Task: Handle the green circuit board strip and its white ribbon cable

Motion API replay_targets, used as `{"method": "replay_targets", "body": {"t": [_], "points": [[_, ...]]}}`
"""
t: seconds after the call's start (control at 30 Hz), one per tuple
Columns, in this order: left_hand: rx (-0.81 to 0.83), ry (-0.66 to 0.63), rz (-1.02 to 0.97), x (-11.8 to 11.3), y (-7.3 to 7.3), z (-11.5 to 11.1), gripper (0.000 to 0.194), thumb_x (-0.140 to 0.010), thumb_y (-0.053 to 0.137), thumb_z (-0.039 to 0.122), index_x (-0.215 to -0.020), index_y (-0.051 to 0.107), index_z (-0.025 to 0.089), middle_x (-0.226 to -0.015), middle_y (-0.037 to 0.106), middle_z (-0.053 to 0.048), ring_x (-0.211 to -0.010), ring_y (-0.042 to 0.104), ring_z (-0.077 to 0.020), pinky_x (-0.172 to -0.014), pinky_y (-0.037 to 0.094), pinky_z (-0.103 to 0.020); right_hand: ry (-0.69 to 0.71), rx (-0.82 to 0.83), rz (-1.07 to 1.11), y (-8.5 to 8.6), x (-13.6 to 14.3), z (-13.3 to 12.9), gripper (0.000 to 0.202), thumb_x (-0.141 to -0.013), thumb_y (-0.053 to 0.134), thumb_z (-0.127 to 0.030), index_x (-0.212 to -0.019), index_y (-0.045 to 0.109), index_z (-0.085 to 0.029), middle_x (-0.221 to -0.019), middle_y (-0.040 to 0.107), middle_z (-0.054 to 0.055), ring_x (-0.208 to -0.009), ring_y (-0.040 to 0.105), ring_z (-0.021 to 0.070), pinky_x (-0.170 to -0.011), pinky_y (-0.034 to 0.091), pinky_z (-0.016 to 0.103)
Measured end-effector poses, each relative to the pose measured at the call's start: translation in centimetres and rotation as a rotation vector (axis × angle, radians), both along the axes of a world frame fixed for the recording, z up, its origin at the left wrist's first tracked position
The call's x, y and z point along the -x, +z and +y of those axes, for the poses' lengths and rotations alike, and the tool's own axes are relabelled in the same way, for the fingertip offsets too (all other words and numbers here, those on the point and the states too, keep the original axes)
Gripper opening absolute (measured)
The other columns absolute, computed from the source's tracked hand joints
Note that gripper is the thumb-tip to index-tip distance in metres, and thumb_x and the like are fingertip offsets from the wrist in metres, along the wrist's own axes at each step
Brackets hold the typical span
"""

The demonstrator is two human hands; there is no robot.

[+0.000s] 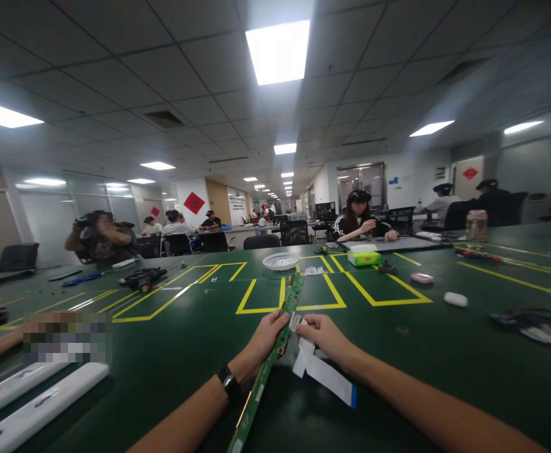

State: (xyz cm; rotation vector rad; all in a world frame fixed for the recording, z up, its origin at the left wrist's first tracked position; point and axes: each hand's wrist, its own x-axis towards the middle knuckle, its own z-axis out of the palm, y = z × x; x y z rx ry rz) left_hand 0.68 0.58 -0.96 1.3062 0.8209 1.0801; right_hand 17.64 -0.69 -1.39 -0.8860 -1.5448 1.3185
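A long, narrow green circuit board (259,387) runs slantwise from the bottom edge up past my hands. My left hand (267,338), with a black band on its wrist, grips the board near its upper half. Just to the right, my right hand (323,333) pinches the upper end of a white flat ribbon cable (327,374) close against the board's edge. The cable is folded and hangs down below that hand, ending in a blue tip. Whether its upper end sits in a connector cannot be made out.
Two long white casings (51,402) lie at the left beside another person's arm (2,343). Farther off are a white basket (280,260), a green pack (364,257) and a white case (455,299). Dark cables (530,319) lie right. A person (360,220) sits opposite.
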Motion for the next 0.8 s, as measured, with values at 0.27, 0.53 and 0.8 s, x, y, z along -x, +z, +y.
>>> {"method": "replay_targets", "body": {"t": [0.27, 0.53, 0.8], "points": [[-0.019, -0.016, 0.009, -0.1, 0.2, -0.3, 0.038, -0.077, 0.066, 0.046, -0.093, 0.056, 0.014, -0.064, 0.058, 0.003, -0.047, 0.05, -0.0063, -0.045, 0.04, -0.016, -0.029, -0.015, 0.026, 0.4, 0.2, -0.5, 0.03, -0.073, 0.067, -0.043, -0.077, 0.06, -0.014, -0.063, 0.062, -0.002, -0.053, 0.054, 0.0108, -0.05, 0.037, 0.021], [-0.096, -0.133, 0.211, 0.3, 0.5, -1.3, 0.046, -0.083, 0.051, 0.059, -0.096, 0.052, 0.015, -0.066, 0.051, 0.004, -0.05, 0.044, -0.0065, -0.046, 0.035, -0.017, -0.049, -0.055, -0.076, 1.0, 0.2, -0.7, 0.028, -0.071, 0.064, -0.041, -0.065, 0.055, -0.016, -0.054, 0.055, -0.004, -0.047, 0.047, 0.0088, -0.046, 0.033, 0.02], [-0.082, -0.237, 0.215, 0.4, 1.0, -2.1, 0.05, -0.088, 0.047, 0.056, -0.117, 0.05, 0.015, -0.069, 0.052, 0.004, -0.058, 0.046, -0.0089, -0.057, 0.038, -0.021, 0.005, -0.123, -0.134, 0.8, -0.7, -0.5, 0.034, -0.077, 0.061, -0.045, -0.062, 0.055, -0.015, -0.052, 0.05, -0.005, -0.048, 0.042, 0.0083, -0.048, 0.029, 0.021]]}}
